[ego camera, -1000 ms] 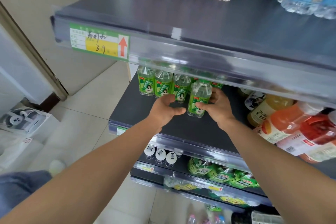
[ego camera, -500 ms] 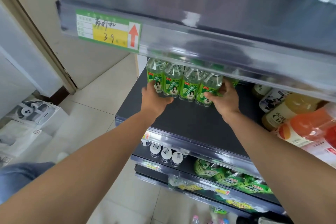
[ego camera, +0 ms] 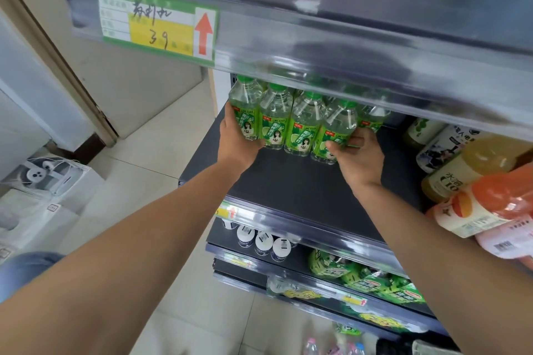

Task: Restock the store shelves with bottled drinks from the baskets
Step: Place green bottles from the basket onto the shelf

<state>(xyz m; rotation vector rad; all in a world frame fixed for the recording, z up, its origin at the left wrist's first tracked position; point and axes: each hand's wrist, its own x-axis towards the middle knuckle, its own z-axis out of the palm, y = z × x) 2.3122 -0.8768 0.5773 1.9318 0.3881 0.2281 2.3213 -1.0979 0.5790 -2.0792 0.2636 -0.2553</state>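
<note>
Left grip (ego camera: 240,140) and right grip (ego camera: 360,160) hold the end lime soda bottles (ego camera: 300,124); they look heavy and slippery, so squeeze the labels

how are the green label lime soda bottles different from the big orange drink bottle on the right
The clear lime soda bottles with green labels stand upright in a row on the dark shelf; the orange drink bottle with a white label lies tilted over. The soda bottles hold clear liquid, the orange bottle orange liquid. The left hand and right hand grip the ends of the soda row; neither touches the orange bottle. Both are labelled drink bottles.
</note>
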